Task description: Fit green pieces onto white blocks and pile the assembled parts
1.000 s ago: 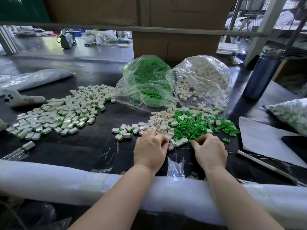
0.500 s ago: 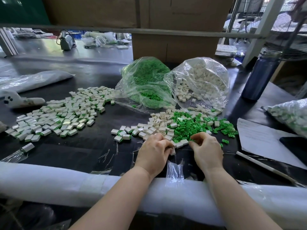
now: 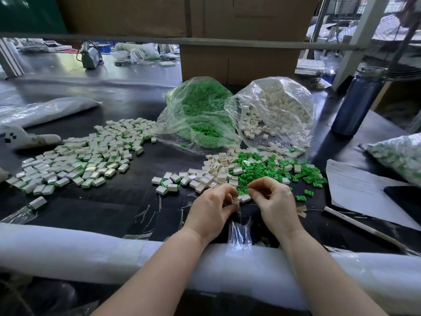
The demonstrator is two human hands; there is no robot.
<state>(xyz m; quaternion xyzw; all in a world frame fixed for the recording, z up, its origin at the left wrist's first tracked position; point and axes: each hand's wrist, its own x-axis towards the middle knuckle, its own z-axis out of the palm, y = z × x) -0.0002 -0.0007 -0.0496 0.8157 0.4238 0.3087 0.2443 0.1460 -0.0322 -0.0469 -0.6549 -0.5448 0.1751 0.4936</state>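
Now both hands are low at the near edge of the dark table (image 3: pixel 127 208), just this side of the loose parts. The left hand (image 3: pixel 210 209) has its fingers curled in, pinching a small white block (image 3: pixel 235 201) between thumb and fingertips. The right hand (image 3: pixel 274 201) is curled too, thumb and forefinger pressed together at the tip; whether a green piece sits in that pinch I cannot tell, it is too small to see. The two hands are close but not touching, with another white block (image 3: pixel 245 198) lying on the table between them. Just beyond the fingers lies the mixed heap: white blocks (image 3: pixel 218 169) on its left side, green pieces (image 3: pixel 268 172) spread to the right. Well off to the left is the pile (image 3: pixel 86 156) of assembled parts, white with green edges showing. Behind the heap stand two clear bags, side by side and touching: the green bag (image 3: pixel 200 112) on the left, the white bag (image 3: pixel 280 108) on the right, both open toward the person. A blue bottle (image 3: pixel 357 99) stands upright at far right, paper (image 3: pixel 364 192) lies flat near the right hand, and a white foam roll (image 3: pixel 68 252) runs along the table edge under both forearms.
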